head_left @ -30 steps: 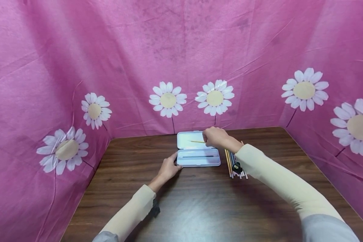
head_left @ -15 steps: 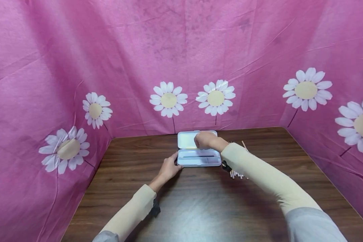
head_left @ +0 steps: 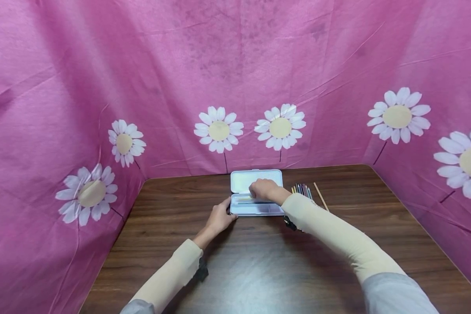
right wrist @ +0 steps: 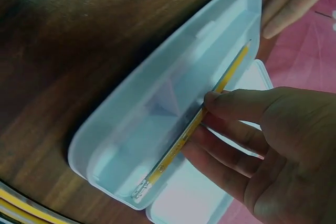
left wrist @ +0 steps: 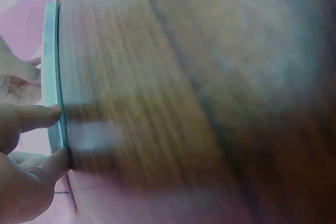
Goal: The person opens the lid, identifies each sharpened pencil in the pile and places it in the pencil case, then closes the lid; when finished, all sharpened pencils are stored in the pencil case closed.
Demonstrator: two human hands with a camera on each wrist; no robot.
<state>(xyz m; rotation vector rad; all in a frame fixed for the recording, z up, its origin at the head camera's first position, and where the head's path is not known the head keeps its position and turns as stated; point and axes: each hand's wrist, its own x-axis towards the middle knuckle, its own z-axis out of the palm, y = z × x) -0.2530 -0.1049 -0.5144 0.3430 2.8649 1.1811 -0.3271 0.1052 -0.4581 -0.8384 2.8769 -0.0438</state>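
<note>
A white pencil case (head_left: 249, 211) lies on the table with its lid (head_left: 240, 179) folded back toward the curtain. My left hand (head_left: 218, 218) holds the case's left end between thumb and fingers. My right hand (head_left: 264, 189) is over the rear compartment. In the right wrist view it pinches a yellow pencil (right wrist: 176, 149) midway, between thumb and fingertips. That pencil lies lengthwise along the case, its eraser end toward the case's right end. A dark pencil (head_left: 244, 203) lies in the case alongside it.
Right of the case, several pencils (head_left: 301, 190) lie in a bunch, partly hidden under the right sleeve. One tan pencil (head_left: 320, 196) lies apart, farther right. A pink curtain (head_left: 172, 144) with white daisies surrounds the wooden table (head_left: 180, 196).
My right hand has moved left and down from over the lid, bringing the yellow pencil into the rear compartment. More of the bunch shows at the right. The left hand stays on the case.
</note>
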